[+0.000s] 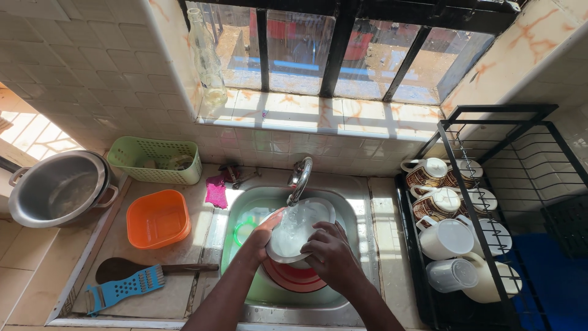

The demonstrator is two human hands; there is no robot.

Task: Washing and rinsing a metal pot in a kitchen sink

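**Plate under the tap, both hands on it**

The left hand [264, 235] grips the steel plate's [293, 236] rim over the sink [361, 211], below the faucet [300, 178]. The right hand [327, 251] presses curled fingers on its face. 1 red bowl [294, 279] sits underneath.

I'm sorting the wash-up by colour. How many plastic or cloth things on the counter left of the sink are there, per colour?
Green: 1, the slotted basket
Orange: 1, the square tub
Blue: 1, the flat grater
Pink: 1, the cloth
Total: 4
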